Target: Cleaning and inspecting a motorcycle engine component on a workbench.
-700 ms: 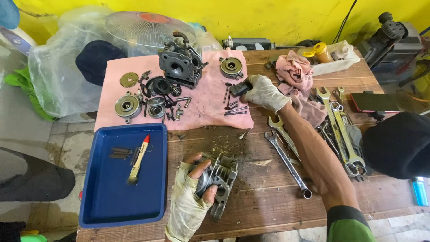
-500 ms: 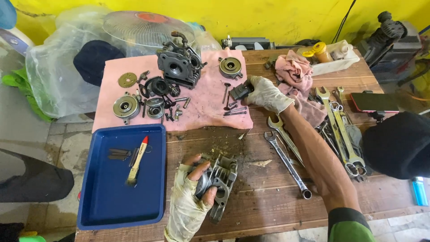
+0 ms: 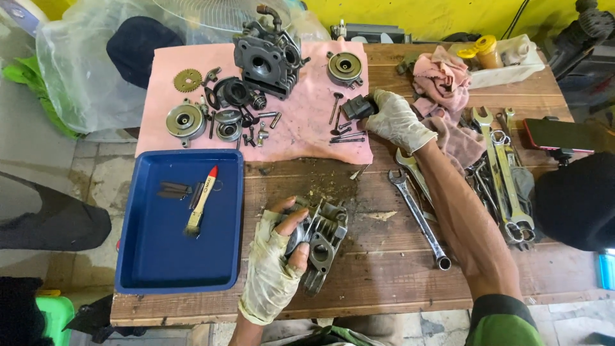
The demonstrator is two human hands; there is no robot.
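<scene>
The left hand (image 3: 275,256) is gripping a grey finned metal engine part (image 3: 320,237) on the wooden table (image 3: 384,269). The right hand (image 3: 400,118) is closing on a small black block (image 3: 357,107) on the pink cloth (image 3: 301,122), where many loose parts are already lying.

Single head view, looking steeply down from above near edge of worn wooden plank workbench (image 3: 384,269). Faces toward yellow back wall (image 3: 410,16). Close range, arm's reach; bench's right end probably cropped. No second view.
</scene>
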